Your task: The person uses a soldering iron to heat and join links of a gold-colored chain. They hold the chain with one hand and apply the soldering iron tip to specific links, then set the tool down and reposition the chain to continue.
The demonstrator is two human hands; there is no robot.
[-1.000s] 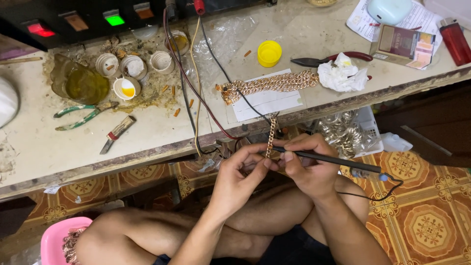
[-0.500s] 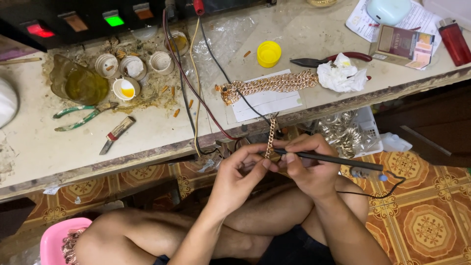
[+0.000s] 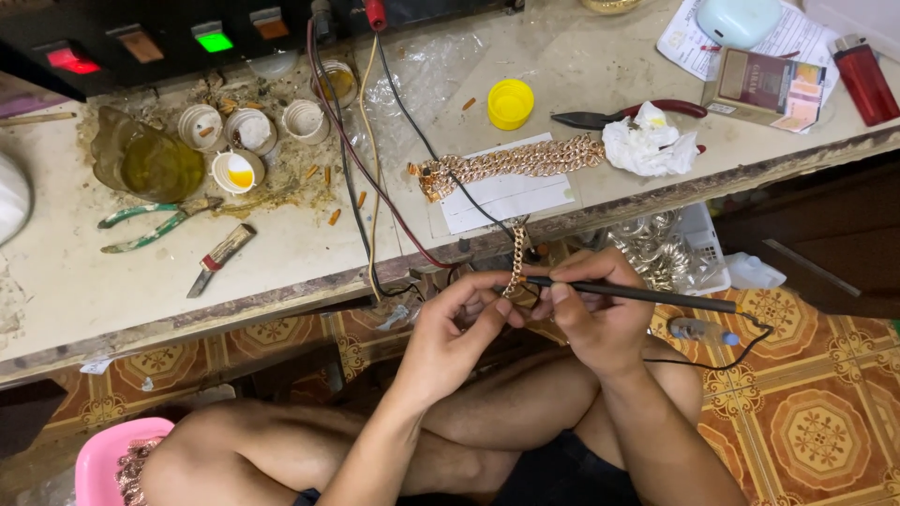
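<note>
My left hand [image 3: 457, 328] pinches the hanging end of the gold link chain [image 3: 517, 262] just below the workbench edge [image 3: 281, 295], while my right hand [image 3: 592, 314] grips a thin black pen-shaped tool [image 3: 637, 295] against it.

bench [image 3: 281, 253] behind the knees | chain [image 3: 511, 161] lies on paper [image 3: 506, 195] at bench's front edge; one end hangs over, between left hand [image 3: 459, 323] and right hand [image 3: 595, 314] | pen tool [image 3: 628, 293] in right hand; tip at hanging chain | pliers [image 3: 155, 223] left of chain; cups [image 3: 244, 131] behind pliers | cap [image 3: 510, 103] behind chain; tissue [image 3: 647, 145] right of it
</note>
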